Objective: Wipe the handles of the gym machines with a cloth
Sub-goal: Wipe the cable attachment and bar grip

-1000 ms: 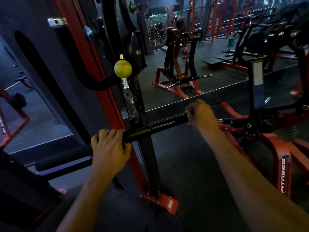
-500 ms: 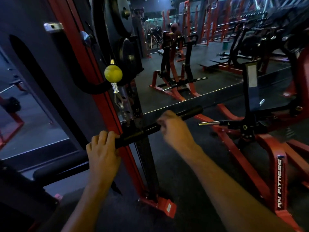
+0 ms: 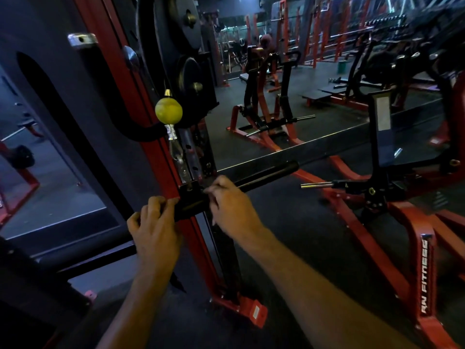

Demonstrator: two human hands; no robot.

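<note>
Both hands hold the black handle bar [image 3: 266, 176] just below the yellow ball [image 3: 168, 110]. The left hand [image 3: 156, 227] grips its left end with curled fingers; the right hand [image 3: 232, 206] closes around its middle. No cloth can be made out.

Dim gym hall under bluish light. Dark rubber floor [image 3: 289, 222] across the lower frame. Large wall mirror [image 3: 251, 137] behind, upper centre to right. Red-and-black machine frames [image 3: 412, 248] at right. Black weight plates [image 3: 176, 28] at top centre, yellow ball [image 3: 168, 110] just below them.
</note>
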